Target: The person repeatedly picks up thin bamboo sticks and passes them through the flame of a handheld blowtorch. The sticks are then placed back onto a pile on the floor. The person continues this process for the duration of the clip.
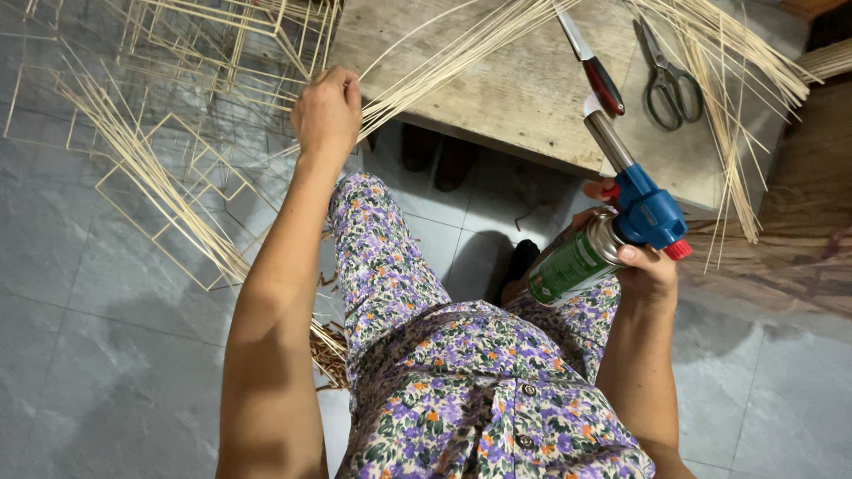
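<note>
The person sits in floral purple clothes, knees toward a low wooden tabletop (515,89) that fills the upper middle of the frame. The left hand (327,113), upper left of centre, is closed in a fist around a bundle of thin pale bamboo strips (444,62); the strips fan out from the fist up and to the right, across the tabletop's left part and off the top edge of the frame. The right hand (643,266), right of centre, is wrapped around a gas torch (612,222): a green canister lying tilted against the person's knee, with a blue head and a red knob at its lower right. The torch's metal nozzle points up and to the left, its tip just over the near edge of the tabletop. The two hands are well apart, one on each side of the lap.

On the tabletop, just above the nozzle tip, lies a knife with a dark red handle (593,66), its blade pointing toward the top of the frame. To its right lie grey metal scissors (666,75), handles toward the person. More loose strips (728,98) spread over the right end of the tabletop and hang past its edge.

On the grey tiled floor (80,293) at the left lie angular frames made of the same strips (186,177), with another stack of frames at the upper left.
</note>
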